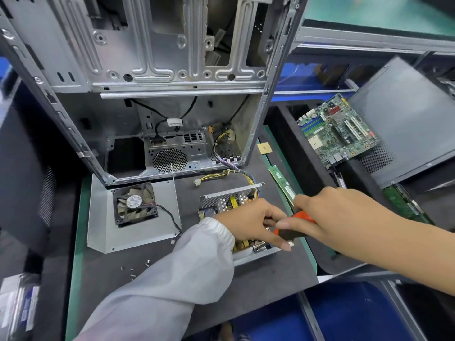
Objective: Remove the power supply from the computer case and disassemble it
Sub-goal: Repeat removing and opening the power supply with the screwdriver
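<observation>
One opened power supply [230, 207] lies on the dark tabletop [270, 274] before one empty computer case [152, 77]. The left hand [251, 221] holds its edge; the right hand [320, 212] grasps one orange-handled screwdriver [299, 223]. One fan [135, 207], one motherboard [337, 132], several loose screws [131, 271].

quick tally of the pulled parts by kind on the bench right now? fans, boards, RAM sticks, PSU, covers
Fans: 1, the black fan lying on the cover
Motherboards: 1, the green motherboard
RAM sticks: 2 visible, RAM stick and a second RAM stick, end to end
Power supplies: 1, the opened power supply
PSU covers: 1, the grey cover
Total: 6
</observation>
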Demonstrator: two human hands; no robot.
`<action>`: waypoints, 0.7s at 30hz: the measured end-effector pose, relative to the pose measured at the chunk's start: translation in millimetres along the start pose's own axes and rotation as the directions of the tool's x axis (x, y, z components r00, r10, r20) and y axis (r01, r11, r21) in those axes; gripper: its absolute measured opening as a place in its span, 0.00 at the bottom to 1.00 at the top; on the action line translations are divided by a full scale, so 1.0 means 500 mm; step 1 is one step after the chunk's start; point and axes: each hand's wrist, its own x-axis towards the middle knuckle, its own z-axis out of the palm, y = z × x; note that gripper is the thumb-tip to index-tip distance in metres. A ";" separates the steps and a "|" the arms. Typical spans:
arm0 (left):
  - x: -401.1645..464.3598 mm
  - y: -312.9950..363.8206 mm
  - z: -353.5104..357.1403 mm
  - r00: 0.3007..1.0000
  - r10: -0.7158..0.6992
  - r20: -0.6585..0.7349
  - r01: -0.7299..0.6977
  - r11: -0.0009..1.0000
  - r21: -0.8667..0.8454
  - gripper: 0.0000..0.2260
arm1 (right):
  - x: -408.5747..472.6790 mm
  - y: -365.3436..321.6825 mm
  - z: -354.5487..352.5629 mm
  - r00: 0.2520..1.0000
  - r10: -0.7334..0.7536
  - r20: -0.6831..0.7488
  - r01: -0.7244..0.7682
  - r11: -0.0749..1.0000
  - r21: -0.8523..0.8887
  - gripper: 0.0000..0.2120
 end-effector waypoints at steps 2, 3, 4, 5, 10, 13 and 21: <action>0.002 -0.004 -0.001 1.000 0.010 -0.010 -0.010 1.000 0.012 0.19 | -0.003 -0.004 0.013 0.999 -0.043 -0.024 0.042 0.999 -0.021 0.23; 0.003 -0.006 -0.001 1.000 0.011 -0.022 -0.010 1.000 0.020 0.19 | -0.005 -0.002 0.017 0.996 -0.086 -0.024 0.086 0.996 -0.011 0.18; 0.002 -0.008 -0.001 1.000 0.009 -0.022 -0.008 1.000 0.014 0.16 | -0.007 0.002 0.015 0.992 -0.128 -0.009 0.128 0.992 -0.009 0.11; 0.000 -0.007 0.000 1.000 0.003 -0.010 -0.003 1.000 -0.006 0.12 | -0.007 0.005 0.011 0.988 -0.153 0.007 0.153 0.988 0.026 0.12; -0.005 -0.015 0.008 0.999 0.007 -0.037 -0.007 1.000 0.003 0.08 | -0.003 0.002 -0.004 0.979 -0.180 0.094 0.163 0.972 0.171 0.21; -0.005 -0.017 0.008 0.997 -0.041 -0.067 0.040 0.999 -0.018 0.07 | 0.006 -0.007 -0.010 0.999 -0.040 -0.015 0.041 0.997 0.059 0.31; -0.003 -0.018 0.001 0.999 -0.024 -0.039 0.023 0.999 -0.029 0.07 | -0.014 0.007 0.001 0.971 -0.231 0.060 0.217 0.959 0.182 0.20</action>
